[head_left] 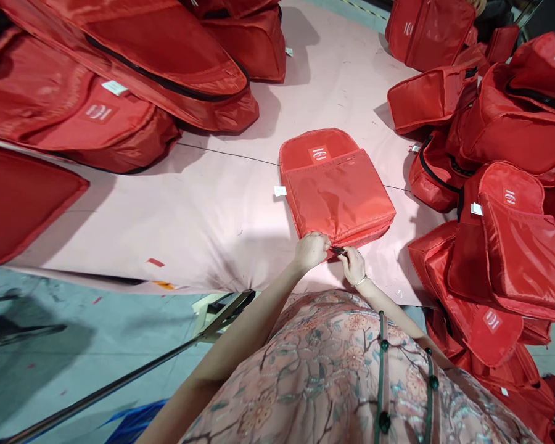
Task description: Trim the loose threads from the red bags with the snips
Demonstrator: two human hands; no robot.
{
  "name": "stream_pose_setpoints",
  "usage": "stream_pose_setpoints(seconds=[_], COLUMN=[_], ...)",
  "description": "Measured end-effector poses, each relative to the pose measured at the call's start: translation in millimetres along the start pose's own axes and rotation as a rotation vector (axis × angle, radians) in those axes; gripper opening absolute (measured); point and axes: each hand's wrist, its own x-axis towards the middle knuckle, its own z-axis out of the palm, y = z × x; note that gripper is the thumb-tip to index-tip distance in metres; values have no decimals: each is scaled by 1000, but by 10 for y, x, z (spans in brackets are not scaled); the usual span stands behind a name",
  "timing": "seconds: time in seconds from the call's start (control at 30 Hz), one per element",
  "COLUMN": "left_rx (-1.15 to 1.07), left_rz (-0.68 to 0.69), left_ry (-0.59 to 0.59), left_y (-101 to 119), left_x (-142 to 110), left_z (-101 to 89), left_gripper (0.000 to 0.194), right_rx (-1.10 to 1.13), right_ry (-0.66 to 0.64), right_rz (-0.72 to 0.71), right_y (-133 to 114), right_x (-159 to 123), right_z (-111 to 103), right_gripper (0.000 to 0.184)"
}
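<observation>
A red fabric bag (337,191) lies flat on the pink-covered table in front of me, with a white logo near its rounded far end and a white tag (280,191) at its left side. My left hand (312,250) is closed on the near edge of this bag, fingers pinched at the seam. Close beside it, my right hand (353,265) grips small dark thread snips (337,250). Their tip points at the edge by my left fingers. Whether a thread lies between the blades is too small to tell.
Red bags (166,74) are heaped at the left of the table (222,203). Another pile of red bags (513,234) covers the right side and hangs past the near edge. A red scrap (156,262) lies near the front edge. Below left, a metal pole (120,382) slants over the floor.
</observation>
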Motion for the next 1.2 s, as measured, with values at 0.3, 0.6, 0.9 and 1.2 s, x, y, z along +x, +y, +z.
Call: stream_pose_setpoints(seconds=[0.3,0.6,0.9,1.2], left_rx=[-12,-10,-36,-41], left_rz=[-1,-29,-20,-13], left_ry=[-21,-41,-21,-12], left_y=[-4,21,-2,-20], left_x=[-2,-15,-17,-5], left_z=[2,-15,17,48], left_gripper=[27,28,27,26], right_rx=[-161,-251,-278,-262], right_ry=[16,86,91,88], right_rz=[-17,-85,-109,-106], right_y=[179,84,105,144], right_x=[-134,-56,-66,-71], right_z=[-8,67,50,59], right_gripper=[36,34,33,33])
